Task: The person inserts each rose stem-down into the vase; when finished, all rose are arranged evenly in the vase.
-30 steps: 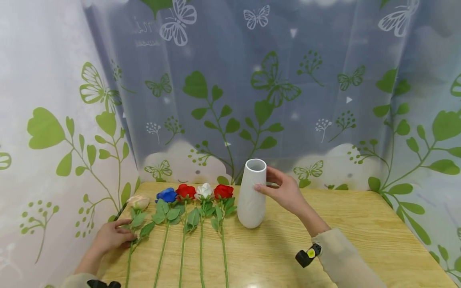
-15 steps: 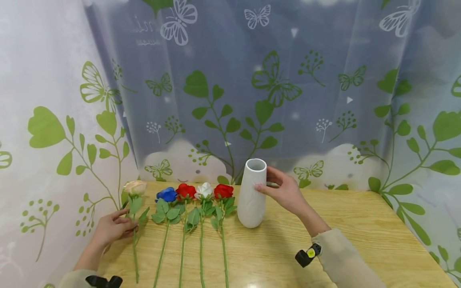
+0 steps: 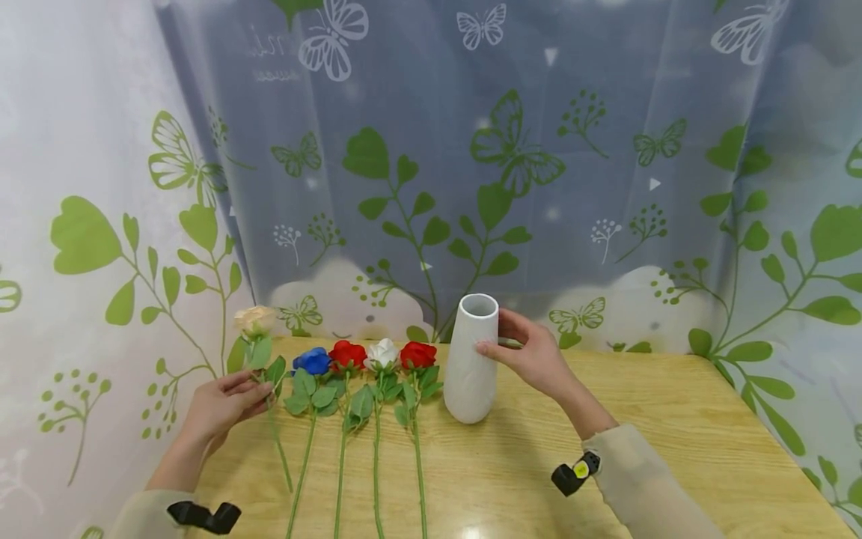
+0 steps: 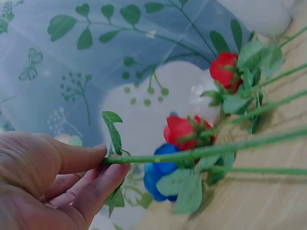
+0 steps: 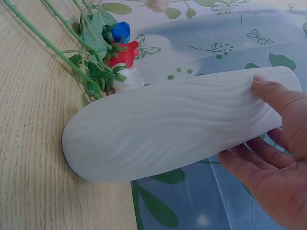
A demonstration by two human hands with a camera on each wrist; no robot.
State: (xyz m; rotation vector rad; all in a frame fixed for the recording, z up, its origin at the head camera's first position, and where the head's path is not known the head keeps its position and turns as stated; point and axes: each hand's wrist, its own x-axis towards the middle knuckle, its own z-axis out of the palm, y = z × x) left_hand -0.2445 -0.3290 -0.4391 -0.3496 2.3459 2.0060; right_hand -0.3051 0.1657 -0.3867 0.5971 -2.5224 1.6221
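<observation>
My left hand (image 3: 225,408) pinches the green stem of a cream artificial rose (image 3: 255,320) between thumb and fingers, just below its leaves. In the left wrist view the rose's stem (image 4: 216,149) runs off to the right, across the other flowers. A white vase (image 3: 470,374) with a wavy surface stands upright on the table. My right hand (image 3: 535,355) grips its upper right side, thumb in front and fingers behind. Between the hands lie a blue rose (image 3: 312,361), a red rose (image 3: 347,355), a white rose (image 3: 382,353) and another red rose (image 3: 418,355), side by side.
The wooden table (image 3: 673,449) has its far edge against a grey-blue curtain (image 3: 431,90) printed with butterflies and leaves. Similar pale hangings flank it on both sides. The stems of the lying roses point toward the near edge.
My left hand has raised the cream rose off the table, moving up and slightly right, and the stem's lower end has swung right. The right hand and vase stay in place.
</observation>
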